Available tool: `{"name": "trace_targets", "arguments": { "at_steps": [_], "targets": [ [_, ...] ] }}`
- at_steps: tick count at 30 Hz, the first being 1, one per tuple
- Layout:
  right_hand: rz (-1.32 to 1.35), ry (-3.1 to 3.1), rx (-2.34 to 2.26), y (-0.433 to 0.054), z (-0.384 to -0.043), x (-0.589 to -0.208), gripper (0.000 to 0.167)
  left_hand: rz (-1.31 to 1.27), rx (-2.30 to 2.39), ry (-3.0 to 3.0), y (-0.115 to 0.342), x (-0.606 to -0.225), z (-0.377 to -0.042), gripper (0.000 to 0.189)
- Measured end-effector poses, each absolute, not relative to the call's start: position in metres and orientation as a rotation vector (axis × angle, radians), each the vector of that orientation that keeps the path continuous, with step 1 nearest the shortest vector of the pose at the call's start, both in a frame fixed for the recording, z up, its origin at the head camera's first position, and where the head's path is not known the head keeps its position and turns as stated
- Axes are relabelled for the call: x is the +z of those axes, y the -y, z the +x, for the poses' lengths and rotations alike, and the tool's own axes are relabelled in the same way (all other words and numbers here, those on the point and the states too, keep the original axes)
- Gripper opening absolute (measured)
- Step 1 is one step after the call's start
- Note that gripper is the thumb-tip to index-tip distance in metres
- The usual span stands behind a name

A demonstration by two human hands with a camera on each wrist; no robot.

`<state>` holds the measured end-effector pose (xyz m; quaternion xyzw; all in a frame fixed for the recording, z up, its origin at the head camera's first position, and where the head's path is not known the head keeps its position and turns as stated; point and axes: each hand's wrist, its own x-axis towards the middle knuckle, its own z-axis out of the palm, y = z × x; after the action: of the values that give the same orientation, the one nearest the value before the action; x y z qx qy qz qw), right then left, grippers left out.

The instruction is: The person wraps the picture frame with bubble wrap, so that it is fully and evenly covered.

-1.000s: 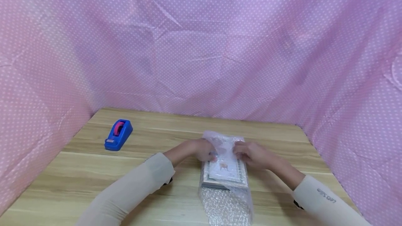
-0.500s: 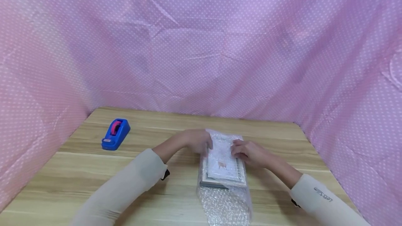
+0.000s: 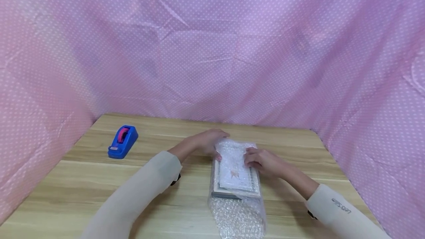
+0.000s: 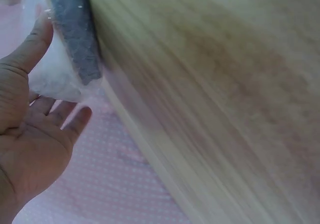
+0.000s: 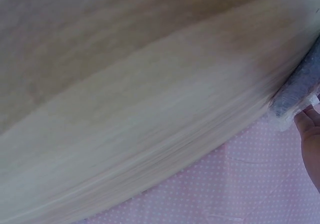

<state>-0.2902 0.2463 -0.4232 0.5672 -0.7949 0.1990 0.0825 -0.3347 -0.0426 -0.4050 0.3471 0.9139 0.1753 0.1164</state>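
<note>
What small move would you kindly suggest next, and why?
Perhaps the left hand should tuck the bubble wrap at the far-left corner of the framed picture: wrap juts past its end, that hand is beside it, and the right hand rests opposite.

The left hand (image 3: 210, 143) is blurred in the head view, its fingertips indistinct. Cloudy bubble wrap (image 3: 237, 218) veils the picture frame (image 3: 235, 185), so the small print's subject cannot be told; the wrap's near end runs off the bottom edge. The frame is cut by the top of the left wrist view. In the right wrist view, the right edge crops the right hand (image 3: 263, 161). Both sleeves (image 3: 136, 194) leave the head view, and the tape dispenser's (image 3: 123, 142) label is too small to read.
</note>
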Motion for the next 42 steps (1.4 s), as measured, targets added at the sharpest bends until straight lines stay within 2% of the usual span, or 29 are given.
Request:
{"name": "trace_targets", "arguments": {
  "at_steps": [5, 10, 18, 21, 29, 36, 42],
  "targets": [
    [1.579, 2.478, 0.572, -0.246, -0.285, -0.421, 0.026, 1.111, 0.503, -2.679, 0.044, -0.411, -0.336, 0.085],
    [1.437, 2.626, 0.523, -0.247, -0.279, -0.419, 0.048, 1.171, 0.540, -2.696, 0.045, -0.415, -0.334, 0.071],
    [1.453, 2.623, 0.379, -0.249, -0.278, -0.416, 0.064, 1.197, 0.440, -2.708, 0.046, -0.421, -0.330, 0.071],
    [1.493, 2.620, 0.296, -0.250, -0.280, -0.415, 0.063, 1.201, 0.410, -2.727, 0.046, -0.421, -0.330, 0.070],
    [1.563, 2.632, 0.193, -0.253, -0.281, -0.413, 0.047, 1.293, 0.393, -2.711, 0.045, -0.415, -0.322, 0.066],
    [1.626, 2.598, 0.262, -0.254, -0.282, -0.415, 0.051, 1.358, 0.411, -2.684, 0.047, -0.415, -0.320, 0.067],
    [1.634, 2.593, 0.238, -0.253, -0.283, -0.416, 0.051, 1.409, 0.362, -2.632, 0.048, -0.411, -0.321, 0.061]
  ]
}}
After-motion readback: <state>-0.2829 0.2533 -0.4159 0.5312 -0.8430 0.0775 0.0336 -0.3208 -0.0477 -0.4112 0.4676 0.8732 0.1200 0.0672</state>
